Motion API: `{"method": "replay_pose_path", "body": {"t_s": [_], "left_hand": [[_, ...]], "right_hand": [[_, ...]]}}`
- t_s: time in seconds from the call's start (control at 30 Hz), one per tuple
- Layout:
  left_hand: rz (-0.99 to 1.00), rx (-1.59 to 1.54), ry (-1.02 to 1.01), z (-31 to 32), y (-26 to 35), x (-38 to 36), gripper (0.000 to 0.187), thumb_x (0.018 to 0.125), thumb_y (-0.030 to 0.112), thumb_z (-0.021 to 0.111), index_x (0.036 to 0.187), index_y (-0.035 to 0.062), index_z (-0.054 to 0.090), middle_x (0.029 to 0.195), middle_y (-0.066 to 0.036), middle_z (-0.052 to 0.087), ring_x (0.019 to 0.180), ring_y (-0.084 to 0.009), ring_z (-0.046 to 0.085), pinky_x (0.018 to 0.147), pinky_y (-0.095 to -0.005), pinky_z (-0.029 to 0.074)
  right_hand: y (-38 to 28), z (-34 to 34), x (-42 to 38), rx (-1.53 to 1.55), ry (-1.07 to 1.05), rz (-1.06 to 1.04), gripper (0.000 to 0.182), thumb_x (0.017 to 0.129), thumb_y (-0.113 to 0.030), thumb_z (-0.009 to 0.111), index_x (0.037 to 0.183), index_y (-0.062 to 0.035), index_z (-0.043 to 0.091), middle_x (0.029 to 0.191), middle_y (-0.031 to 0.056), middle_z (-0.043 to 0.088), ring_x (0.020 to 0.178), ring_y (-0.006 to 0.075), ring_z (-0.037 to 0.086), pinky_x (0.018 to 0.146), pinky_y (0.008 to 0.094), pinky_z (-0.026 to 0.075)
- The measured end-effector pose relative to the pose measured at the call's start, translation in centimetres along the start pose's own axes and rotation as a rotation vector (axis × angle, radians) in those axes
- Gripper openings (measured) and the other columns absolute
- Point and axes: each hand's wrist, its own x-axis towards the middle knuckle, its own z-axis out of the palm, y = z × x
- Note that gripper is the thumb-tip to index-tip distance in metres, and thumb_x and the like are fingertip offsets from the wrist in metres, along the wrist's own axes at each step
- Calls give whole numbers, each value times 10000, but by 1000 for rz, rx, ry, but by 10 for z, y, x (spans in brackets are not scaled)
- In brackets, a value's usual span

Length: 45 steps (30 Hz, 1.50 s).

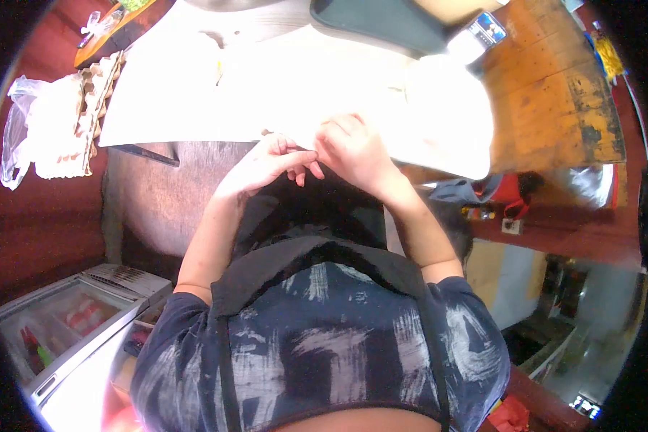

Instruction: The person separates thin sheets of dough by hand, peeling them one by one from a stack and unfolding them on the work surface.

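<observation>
My left hand (pixel 275 163) and my right hand (pixel 354 150) meet in front of my chest, at the near edge of a white tabletop (pixel 173 108). The left thumb and fingers are bent and reach toward the right fingertips. My right hand is closed, its fingers curled in a pinch against the left fingertips. Whatever is between them, if anything, is too small and washed out by glare to make out. Below the hands hangs a black apron (pixel 309 209).
Egg cartons (pixel 75 122) and a clear plastic bag (pixel 20 133) sit at the left. A dark tray (pixel 381 23) lies at the back, near a lit phone (pixel 487 30). A worn wooden board (pixel 554 93) is on the right; a glass-topped freezer (pixel 79 317) stands lower left.
</observation>
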Motion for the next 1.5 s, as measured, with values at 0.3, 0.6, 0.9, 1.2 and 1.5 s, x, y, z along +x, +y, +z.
{"method": "replay_pose_path", "body": {"t_s": [0.3,0.6,0.9,1.2,1.5], "left_hand": [[-77,-86,69,6,-2,-3,241,918,277,576,979,68,681,818,-63,707,626,-83,593,590,-203,418],[-75,-32,132,6,-16,1,286,936,345,566,962,78,664,823,-63,709,638,-83,605,600,-218,426],[-50,-39,167,9,-12,3,251,926,276,583,920,52,697,782,-43,706,583,-82,601,549,-204,418],[97,-41,522,27,-18,14,311,860,129,638,1044,-58,471,896,-159,580,602,-179,602,567,-294,512],[280,642,716,19,-33,22,372,821,169,651,1056,-69,487,901,-223,537,861,-356,568,741,-431,459]], "right_hand": [[7,5,-4,224,-69,197,114,799,-66,651,857,-49,554,835,111,575,778,302,563,720,386,454],[5,11,-7,160,-59,229,94,824,-80,628,870,-43,555,860,118,568,809,314,558,739,394,446],[2,2,-11,68,-71,124,158,805,-191,638,875,-72,562,873,74,565,881,264,564,791,395,401],[-4,14,-5,13,-12,180,148,744,-79,673,831,-58,555,827,111,565,811,316,564,732,397,448],[-6,27,0,-135,91,266,137,763,-103,629,859,-45,552,851,130,559,833,338,550,754,436,447]]}}
